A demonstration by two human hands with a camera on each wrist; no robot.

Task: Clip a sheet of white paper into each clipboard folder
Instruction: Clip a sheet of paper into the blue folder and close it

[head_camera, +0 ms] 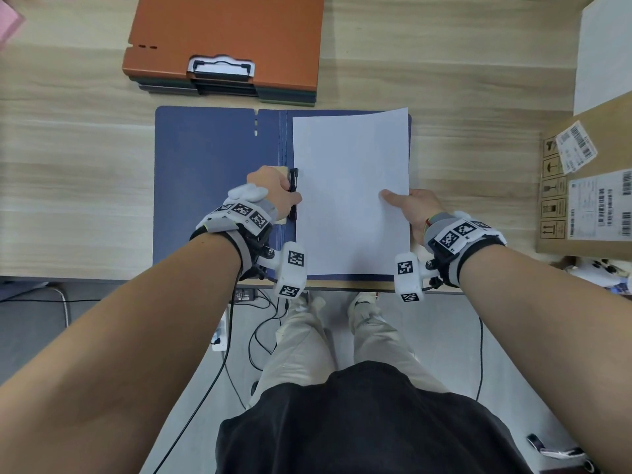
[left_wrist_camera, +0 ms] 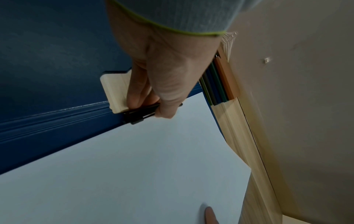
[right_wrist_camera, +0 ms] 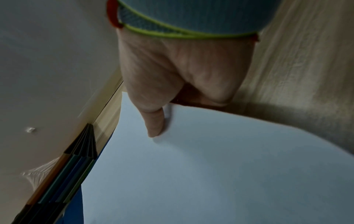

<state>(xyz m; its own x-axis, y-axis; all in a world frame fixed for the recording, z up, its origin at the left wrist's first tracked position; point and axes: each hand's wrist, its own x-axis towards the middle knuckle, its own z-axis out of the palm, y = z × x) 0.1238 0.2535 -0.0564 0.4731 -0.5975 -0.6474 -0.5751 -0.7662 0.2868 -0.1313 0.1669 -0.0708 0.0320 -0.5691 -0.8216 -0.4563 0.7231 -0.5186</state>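
A blue clipboard folder (head_camera: pixel 212 172) lies open on the desk in front of me. A white sheet of paper (head_camera: pixel 352 193) rests on its right half, slightly skewed. My left hand (head_camera: pixel 273 193) grips the black clip (head_camera: pixel 293 177) at the folder's spine, thumb on top and fingers under the lever, as the left wrist view shows at the clip (left_wrist_camera: pixel 138 115). My right hand (head_camera: pixel 410 206) pinches the sheet's right edge, thumb on top of the paper (right_wrist_camera: pixel 210 166) and fingers beneath. The sheet's left edge lies at the clip.
A stack of closed folders, orange one (head_camera: pixel 225 35) on top, lies at the back of the desk. A cardboard box (head_camera: pixel 588 186) with labels stands at the right, a white stack of paper (head_camera: pixel 605 53) behind it. The desk's front edge runs just below my wrists.
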